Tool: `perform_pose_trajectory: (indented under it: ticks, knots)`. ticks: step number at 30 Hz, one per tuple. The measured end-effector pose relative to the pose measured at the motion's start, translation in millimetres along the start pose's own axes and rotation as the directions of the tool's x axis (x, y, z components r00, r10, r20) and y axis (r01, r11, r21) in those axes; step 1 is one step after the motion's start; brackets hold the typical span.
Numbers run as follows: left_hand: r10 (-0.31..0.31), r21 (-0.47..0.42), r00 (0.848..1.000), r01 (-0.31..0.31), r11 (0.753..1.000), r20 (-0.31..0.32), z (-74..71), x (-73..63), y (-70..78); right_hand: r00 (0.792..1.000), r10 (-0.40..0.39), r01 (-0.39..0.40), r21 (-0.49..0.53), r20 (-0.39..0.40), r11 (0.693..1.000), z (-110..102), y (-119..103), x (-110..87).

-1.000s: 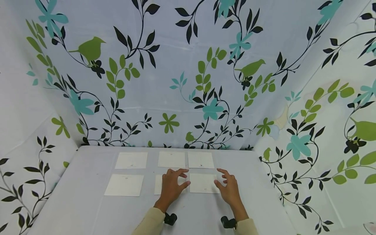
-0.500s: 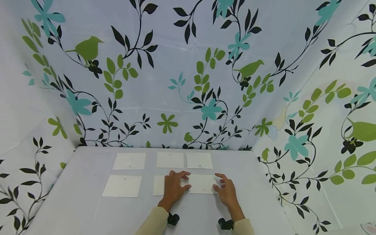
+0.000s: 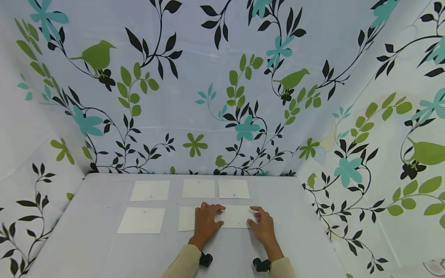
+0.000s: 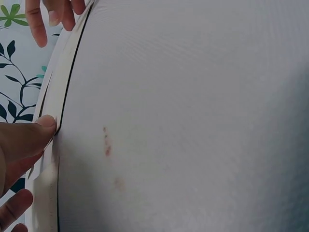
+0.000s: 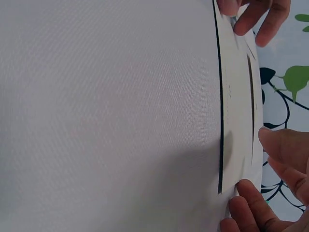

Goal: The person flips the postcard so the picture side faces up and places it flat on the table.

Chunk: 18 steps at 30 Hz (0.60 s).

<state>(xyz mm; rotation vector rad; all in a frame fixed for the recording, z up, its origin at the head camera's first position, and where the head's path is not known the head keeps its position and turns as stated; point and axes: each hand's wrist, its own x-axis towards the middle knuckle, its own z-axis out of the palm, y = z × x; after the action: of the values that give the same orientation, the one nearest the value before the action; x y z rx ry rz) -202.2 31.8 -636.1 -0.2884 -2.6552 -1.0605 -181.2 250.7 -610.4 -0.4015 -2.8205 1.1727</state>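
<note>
A white paper card (image 3: 236, 217) lies flat at the front right of two rows, with a tiny mark on it. My left hand (image 3: 206, 224) stands at its left edge and covers part of the front middle card (image 3: 186, 219). In the left wrist view the left thumb (image 4: 46, 122) touches the card's near corner. At the right edge is my right hand (image 3: 263, 227), thumb and forefinger spread apart. The right wrist view shows its fingers (image 5: 248, 188) by the card's end. Neither hand visibly lifts the card.
Behind lie a back right card (image 3: 234, 189), a back middle card (image 3: 199, 189) and a back left card (image 3: 150, 190). A front left card (image 3: 141, 220) lies apart from the others. Patterned cloth (image 3: 194, 92) rises behind the white table (image 3: 87, 220).
My left hand has shifted slightly right, up to the front right card's left edge. The right hand has come a little inward and nearer. The head view has drifted slightly.
</note>
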Motion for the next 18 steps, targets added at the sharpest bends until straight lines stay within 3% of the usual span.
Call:
perform_pose_trajectory:
  ticks: [18]
  knots:
    - [0.011, 0.005, 1.000, -0.011, 1.000, -0.006, -2.6, -3.6, -0.6, 0.997, 0.073, -0.071, 0.036, -0.039, 0.997, -1, -13, -0.4]
